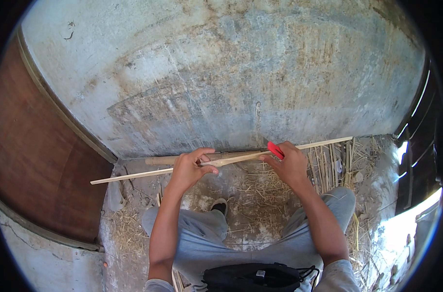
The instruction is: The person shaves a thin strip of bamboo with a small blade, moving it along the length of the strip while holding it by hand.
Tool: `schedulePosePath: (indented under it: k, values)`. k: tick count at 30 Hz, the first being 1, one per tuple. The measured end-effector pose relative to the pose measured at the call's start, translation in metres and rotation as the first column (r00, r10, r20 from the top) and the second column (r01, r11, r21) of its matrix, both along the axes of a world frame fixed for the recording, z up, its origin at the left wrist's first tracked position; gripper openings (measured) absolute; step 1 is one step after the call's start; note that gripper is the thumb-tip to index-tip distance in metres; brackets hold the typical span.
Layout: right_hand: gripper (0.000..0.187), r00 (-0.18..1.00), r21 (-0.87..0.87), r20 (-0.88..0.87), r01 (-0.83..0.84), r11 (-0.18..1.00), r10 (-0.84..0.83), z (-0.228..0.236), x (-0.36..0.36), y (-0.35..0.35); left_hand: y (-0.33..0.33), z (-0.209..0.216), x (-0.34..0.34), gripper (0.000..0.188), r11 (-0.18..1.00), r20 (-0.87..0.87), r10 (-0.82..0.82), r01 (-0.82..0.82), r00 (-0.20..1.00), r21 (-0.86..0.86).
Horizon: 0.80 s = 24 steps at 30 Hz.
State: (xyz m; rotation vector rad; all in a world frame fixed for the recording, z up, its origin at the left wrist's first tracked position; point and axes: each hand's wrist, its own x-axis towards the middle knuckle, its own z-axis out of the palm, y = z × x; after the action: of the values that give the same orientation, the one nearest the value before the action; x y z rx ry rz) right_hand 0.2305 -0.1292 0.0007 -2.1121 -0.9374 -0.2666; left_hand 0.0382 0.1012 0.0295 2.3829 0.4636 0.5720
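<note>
A long, pale bamboo strip (238, 158) runs across in front of me, its right end higher in the picture than its left, with a knot near the middle. My left hand (186, 169) is curled around it left of the knot, with thumb and forefinger apart. My right hand (290, 166) grips a red-handled knife (275, 150), held against the strip right of the knot. The knife's short dark blade points up and left, toward the wall. The right hand's thumb lies along the strip, and its other fingers are partly hidden.
A thicker bamboo pole (158, 160) lies at the wall's foot (192, 121). Split strips (323, 170) are heaped at the right, and shavings (255, 187) litter the floor. At left are a brown door (51, 146) and a clear plastic item (116, 197). A black bag (245, 278) rests at my waist.
</note>
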Motion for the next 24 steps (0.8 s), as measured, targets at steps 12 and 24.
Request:
schedulePosePath:
  k: [12, 24]
  values:
    - [0.044, 0.981, 0.048, -0.050, 0.188, 0.981, -0.186, 0.011, 0.020, -0.011, 0.043, 0.005, -0.025, 0.068, 0.915, 0.126, 0.213, -0.243, 0.969, 0.322]
    - [0.047, 0.990, 0.222, -0.116, 0.107, 0.969, -0.083, 0.013, 0.034, -0.019, 0.052, 0.001, -0.030, 0.037, 0.858, 0.096, 0.291, -0.304, 0.952, 0.414]
